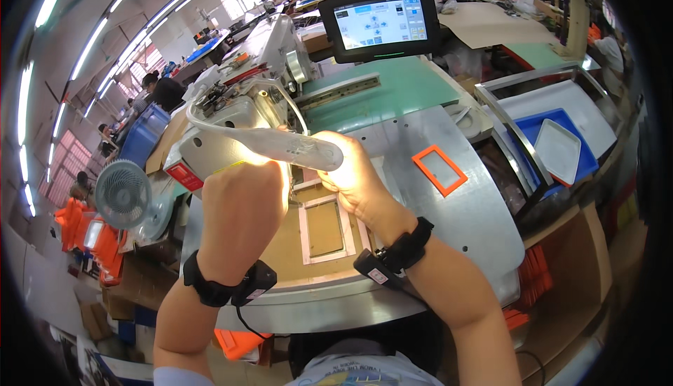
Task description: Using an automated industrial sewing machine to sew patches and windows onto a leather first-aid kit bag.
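Both hands are raised at the head of a sewing machine [203, 154], under a lit white lamp [294, 149]. My left hand [242, 214] has its fingers curled away from view beside the needle area; what they hold is hidden. My right hand [361, 190] is bent inward just right of it, fingers closed and partly behind the lamp, their contents unclear. Below them lies a tan template board [319, 260] with a pale rectangular frame [345, 239]. An orange rectangular frame piece [452, 183] lies on the metal table [477, 225] to the right.
A touchscreen [378, 25] stands behind a green board [392, 98]. Blue and white trays [557, 147] sit at right above orange pieces [533, 281] in a box. A fan [123, 193] and orange items [91, 239] are at left. Several people [165, 95] work farther back.
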A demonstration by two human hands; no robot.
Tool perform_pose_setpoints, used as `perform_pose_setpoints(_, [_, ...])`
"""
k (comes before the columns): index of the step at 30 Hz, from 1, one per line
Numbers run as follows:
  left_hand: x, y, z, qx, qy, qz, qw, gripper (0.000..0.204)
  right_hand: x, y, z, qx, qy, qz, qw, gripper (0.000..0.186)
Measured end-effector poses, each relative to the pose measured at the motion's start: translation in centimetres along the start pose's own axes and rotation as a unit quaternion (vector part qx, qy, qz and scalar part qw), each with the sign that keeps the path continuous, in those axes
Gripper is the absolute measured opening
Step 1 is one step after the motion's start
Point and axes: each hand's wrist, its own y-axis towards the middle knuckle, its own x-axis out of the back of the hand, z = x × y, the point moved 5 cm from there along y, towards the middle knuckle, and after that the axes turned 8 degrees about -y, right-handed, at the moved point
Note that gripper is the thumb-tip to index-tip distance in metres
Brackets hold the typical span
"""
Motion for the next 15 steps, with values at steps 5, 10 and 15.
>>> perform_pose_setpoints(5, [-0.8, -0.2, -1.1, -0.096, 0.052, -0.065, 0.992, 0.009, 0.3, 0.3, -1.5, -0.047, 0.034, -0.003, 0.998, 0.012])
perform_pose_setpoints(10, [-1.2, -0.6, -0.6, -0.124, 0.097, -0.056, 0.986, 0.009, -1.3, 0.2, -2.2, -0.065, 0.055, -0.034, 0.996, 0.005])
perform_pose_setpoints(15, [-1.1, -0.7, -0.4, -0.106, 0.09, -0.051, 0.989, 0.011, -0.4, 1.0, -3.8, -0.076, 0.036, -0.032, 0.996, 0.011])
